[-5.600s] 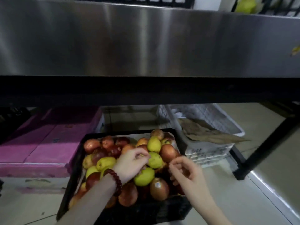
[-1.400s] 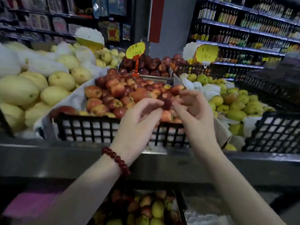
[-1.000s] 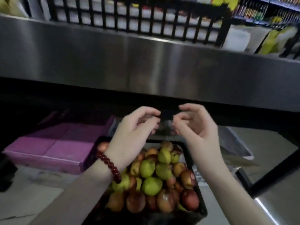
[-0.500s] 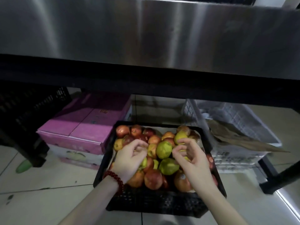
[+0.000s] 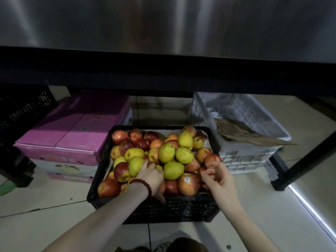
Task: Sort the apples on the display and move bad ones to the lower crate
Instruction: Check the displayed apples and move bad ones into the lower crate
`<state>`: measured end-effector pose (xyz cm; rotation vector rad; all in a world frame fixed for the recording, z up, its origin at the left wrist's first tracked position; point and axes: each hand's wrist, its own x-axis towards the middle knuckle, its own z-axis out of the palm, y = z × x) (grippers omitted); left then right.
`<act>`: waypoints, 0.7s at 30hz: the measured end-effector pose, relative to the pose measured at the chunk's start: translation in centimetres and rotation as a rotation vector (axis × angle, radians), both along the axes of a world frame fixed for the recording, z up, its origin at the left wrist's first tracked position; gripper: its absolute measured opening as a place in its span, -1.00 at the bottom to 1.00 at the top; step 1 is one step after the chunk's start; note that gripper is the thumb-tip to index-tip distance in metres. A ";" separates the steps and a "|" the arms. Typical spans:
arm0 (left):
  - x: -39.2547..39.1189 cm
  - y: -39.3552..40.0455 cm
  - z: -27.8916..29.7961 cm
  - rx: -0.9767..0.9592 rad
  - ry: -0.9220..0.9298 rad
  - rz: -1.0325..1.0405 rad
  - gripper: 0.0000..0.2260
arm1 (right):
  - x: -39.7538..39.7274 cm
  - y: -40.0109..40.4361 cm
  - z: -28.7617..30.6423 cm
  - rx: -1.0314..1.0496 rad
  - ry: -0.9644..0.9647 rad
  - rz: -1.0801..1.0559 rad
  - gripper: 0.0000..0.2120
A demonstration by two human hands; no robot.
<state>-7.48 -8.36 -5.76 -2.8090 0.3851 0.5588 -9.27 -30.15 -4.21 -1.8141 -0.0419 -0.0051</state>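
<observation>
- The black crate [image 5: 174, 210] sits on the tiled floor [image 5: 54, 215] under the steel display shelf [image 5: 163, 33], heaped with red apples and yellow-green fruit (some carry small stickers).
- The left hand [image 5: 151, 176] reaches into the middle of the heap, back of the hand up, fingers buried among the fruit beside a yellow-green piece [image 5: 136, 165] — whether they hold anything I cannot tell. A bracelet [image 5: 143, 184] of dark red beads circles that wrist.
- The right hand [image 5: 217, 176] is at the crate's right side, fingers loosely curled with the fingertips close to a small red apple [image 5: 211, 159] on the heap's right edge; it does not plainly grip anything.
- A large red apple with a sticker [image 5: 187, 183] lies at the front of the heap, between the two hands.
- Left of the crate stands a purple cardboard box [image 5: 72, 135], stacked on another box; further left, a dark crate [image 5: 21, 113].
- Right of the crate is a white plastic crate [image 5: 243, 153] with brown paper [image 5: 243, 133] lying in it — just beside the black one.
</observation>
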 end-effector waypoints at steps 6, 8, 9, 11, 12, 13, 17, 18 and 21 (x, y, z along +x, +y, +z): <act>-0.5 0.9 1.0 -0.241 -0.126 0.110 -0.38 | 0.0 0.6 -3.0 -0.411 -0.075 0.030 -0.49; -0.7 1.6 1.9 -0.350 -0.166 0.177 -0.36 | 0.2 1.4 -4.5 -0.482 -0.001 0.084 -0.25; -0.8 1.9 2.4 -0.420 -0.200 0.206 -0.34 | 0.4 1.9 -5.2 -0.525 0.038 0.104 -0.14; -1.0 2.5 3.4 -0.558 -0.289 0.274 -0.30 | 0.8 2.9 -6.3 -0.619 0.112 0.146 -0.01; -1.2 2.7 3.9 -0.613 -0.333 0.310 -0.29 | 1.0 3.3 -6.7 -0.659 0.129 0.161 -0.01; -1.3 2.8 4.4 -0.655 -0.370 0.340 -0.29 | 1.1 3.7 -6.9 -0.691 0.143 0.156 -0.03; -1.9 3.1 6.3 -0.750 -0.432 0.399 -0.33 | 1.3 4.1 -6.7 -0.600 0.118 0.074 -0.28; -2.2 3.1 6.7 -0.763 -0.440 0.407 -0.32 | 1.2 4.0 -6.4 -0.520 0.103 0.063 -0.36; -2.9 3.3 8.1 -0.824 -0.459 0.440 -0.34 | 0.5 2.8 -4.2 -0.277 0.052 0.014 -0.50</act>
